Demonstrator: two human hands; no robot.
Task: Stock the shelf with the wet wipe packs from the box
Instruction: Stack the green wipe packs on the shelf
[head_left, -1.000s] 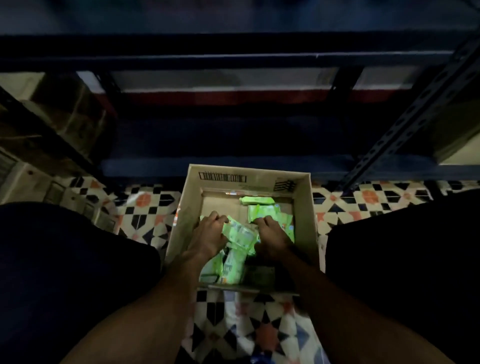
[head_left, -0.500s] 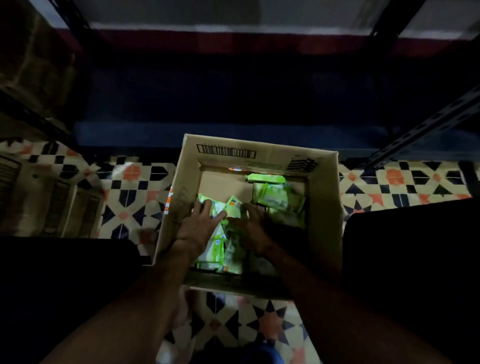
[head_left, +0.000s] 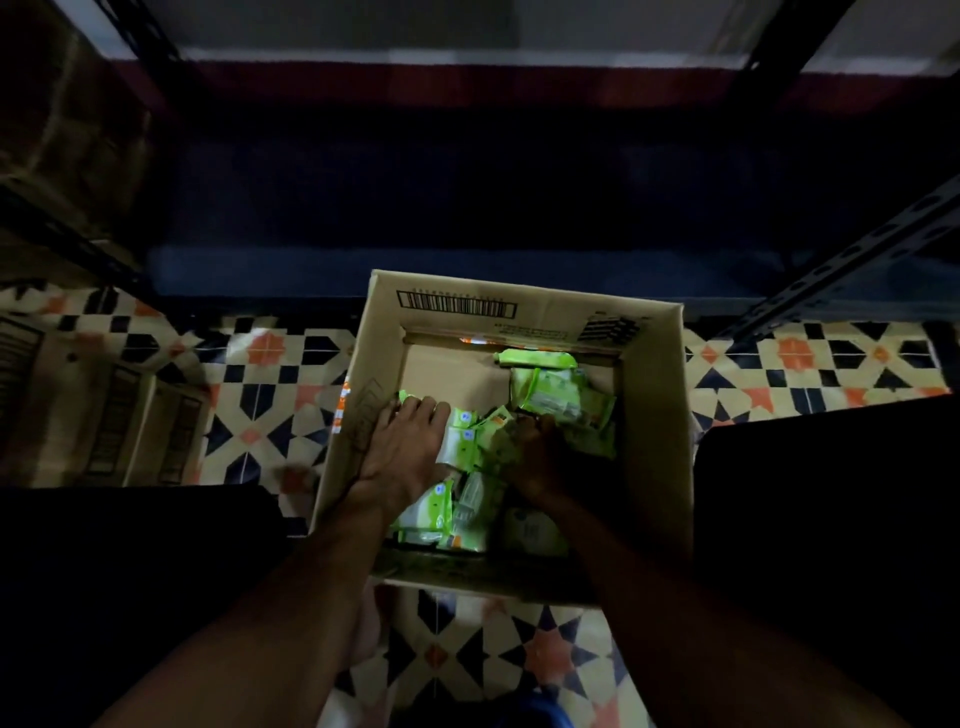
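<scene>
Both hands are down in the box (head_left: 657, 415), near each other, with a cluster of green packs (head_left: 467, 447) between them. I see the left hand (head_left: 410, 452) lying flat on the packs, fingers fairly straight, just beside the box's left wall. The right hand (head_left: 540, 460) is in shadow, fingers bent against the packs; I cannot tell whether it grips one. More packs lie just beyond the right hand. The shelf (head_left: 467, 260) sits well beyond both hands.

Dim overall. Overhead light reaches the box (head_left: 524, 306) interior and floor (head_left: 270, 364); packs (head_left: 550, 395) brightest. Shelf (head_left: 467, 260) beyond near-black. Right grip (head_left: 540, 457) shadowed, darker than left grip (head_left: 405, 447). Edges bent by wide-angle; slight softness.
</scene>
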